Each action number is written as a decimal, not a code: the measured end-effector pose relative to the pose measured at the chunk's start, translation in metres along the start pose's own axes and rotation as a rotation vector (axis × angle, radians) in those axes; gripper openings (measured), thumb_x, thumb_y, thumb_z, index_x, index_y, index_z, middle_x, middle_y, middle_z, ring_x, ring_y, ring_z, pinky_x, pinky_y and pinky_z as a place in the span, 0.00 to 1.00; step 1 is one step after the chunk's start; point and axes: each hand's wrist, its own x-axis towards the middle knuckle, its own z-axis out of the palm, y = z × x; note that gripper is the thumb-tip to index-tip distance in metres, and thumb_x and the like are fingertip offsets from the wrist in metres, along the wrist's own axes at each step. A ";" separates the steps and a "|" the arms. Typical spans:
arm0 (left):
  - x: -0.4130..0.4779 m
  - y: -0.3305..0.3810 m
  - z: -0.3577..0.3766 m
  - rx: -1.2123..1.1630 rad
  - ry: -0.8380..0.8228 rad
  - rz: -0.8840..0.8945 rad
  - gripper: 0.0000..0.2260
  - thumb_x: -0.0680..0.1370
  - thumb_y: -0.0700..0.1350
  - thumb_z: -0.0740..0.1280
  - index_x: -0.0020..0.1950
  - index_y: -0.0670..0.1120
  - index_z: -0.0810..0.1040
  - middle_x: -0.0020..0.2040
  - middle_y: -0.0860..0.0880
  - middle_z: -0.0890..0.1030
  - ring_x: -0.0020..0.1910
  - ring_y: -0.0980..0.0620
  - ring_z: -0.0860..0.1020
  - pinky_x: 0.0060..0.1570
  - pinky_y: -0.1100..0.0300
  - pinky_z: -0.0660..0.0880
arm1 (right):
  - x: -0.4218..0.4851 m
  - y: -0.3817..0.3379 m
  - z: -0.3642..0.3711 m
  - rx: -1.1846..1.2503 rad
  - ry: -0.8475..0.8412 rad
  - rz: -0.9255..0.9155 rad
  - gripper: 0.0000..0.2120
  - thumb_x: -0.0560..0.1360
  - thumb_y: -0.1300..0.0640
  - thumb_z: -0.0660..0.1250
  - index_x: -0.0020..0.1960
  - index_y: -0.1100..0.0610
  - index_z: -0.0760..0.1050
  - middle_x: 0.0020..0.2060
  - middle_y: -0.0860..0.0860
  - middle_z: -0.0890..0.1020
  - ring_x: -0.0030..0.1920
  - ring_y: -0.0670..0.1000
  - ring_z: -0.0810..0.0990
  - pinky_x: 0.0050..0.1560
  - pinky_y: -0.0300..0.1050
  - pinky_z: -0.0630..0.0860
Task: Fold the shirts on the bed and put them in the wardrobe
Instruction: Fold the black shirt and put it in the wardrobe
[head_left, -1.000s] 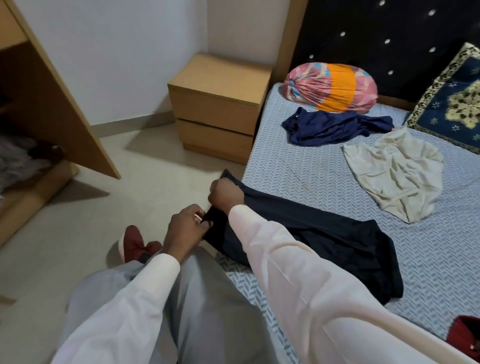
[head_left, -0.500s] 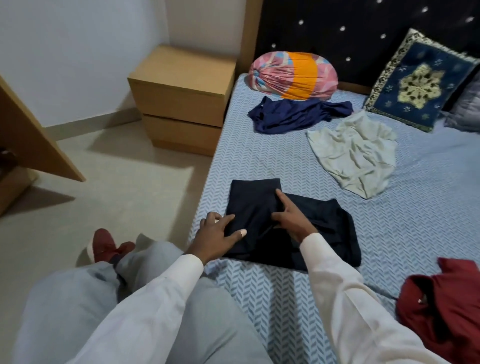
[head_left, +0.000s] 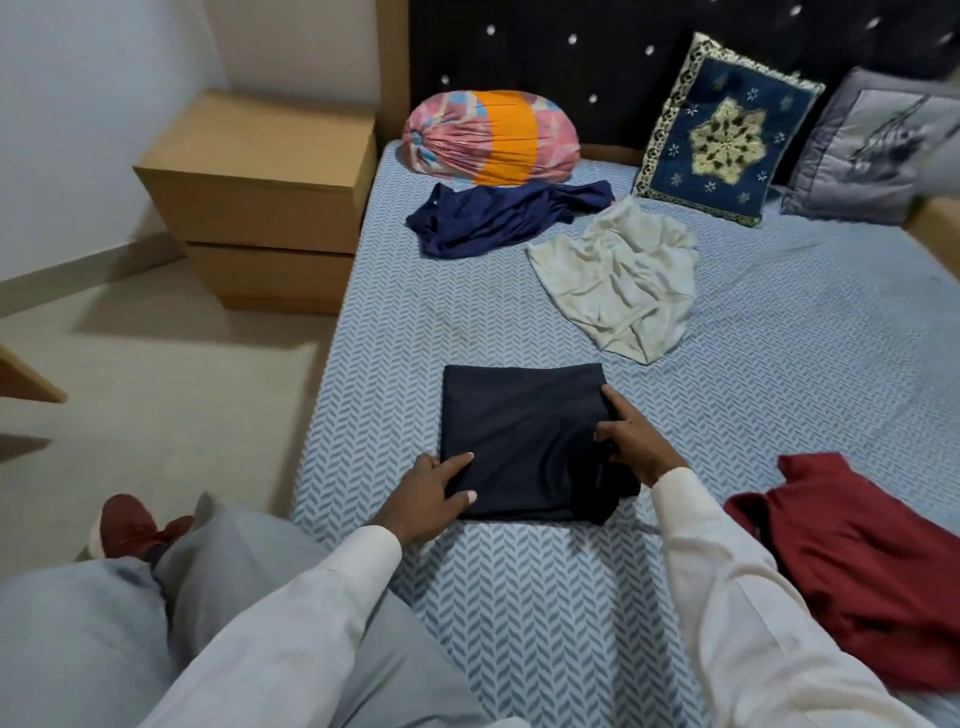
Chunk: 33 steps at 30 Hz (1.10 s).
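Dark navy fabric shirt (head_left: 524, 436) went from half-folded to a compact rectangle near the left edge of the blue herringbone-sheeted bed (head_left: 405, 332), left hand (head_left: 434, 491) and right hand (head_left: 636, 444) pressing it flat, fingers extended, gripping nothing; fold looks done, wardrobe next.

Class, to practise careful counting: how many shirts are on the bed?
4: folded dark navy shirt nearest, crumpled blue shirt by the bolster, cream shirt at centre, maroon shirt near right. Others may lie out of view.
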 end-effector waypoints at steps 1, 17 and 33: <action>0.001 0.002 0.003 -0.035 -0.001 -0.007 0.27 0.80 0.57 0.64 0.78 0.59 0.61 0.66 0.43 0.66 0.68 0.44 0.69 0.72 0.52 0.65 | -0.004 0.002 -0.001 -0.026 0.001 -0.025 0.38 0.72 0.66 0.66 0.77 0.42 0.62 0.65 0.48 0.76 0.51 0.51 0.80 0.40 0.47 0.77; 0.008 -0.002 -0.004 -0.523 0.037 -0.120 0.24 0.74 0.31 0.67 0.68 0.48 0.76 0.64 0.47 0.78 0.58 0.51 0.79 0.58 0.55 0.78 | -0.037 0.039 -0.005 -0.628 0.073 0.112 0.42 0.67 0.63 0.73 0.75 0.47 0.59 0.61 0.54 0.62 0.56 0.61 0.75 0.61 0.54 0.77; -0.026 -0.064 -0.124 0.147 0.338 -0.311 0.23 0.70 0.51 0.73 0.64 0.52 0.79 0.60 0.40 0.76 0.61 0.38 0.75 0.63 0.49 0.73 | 0.019 -0.021 0.089 -0.799 -0.207 -0.596 0.26 0.69 0.70 0.62 0.53 0.41 0.81 0.65 0.56 0.73 0.69 0.59 0.68 0.73 0.57 0.64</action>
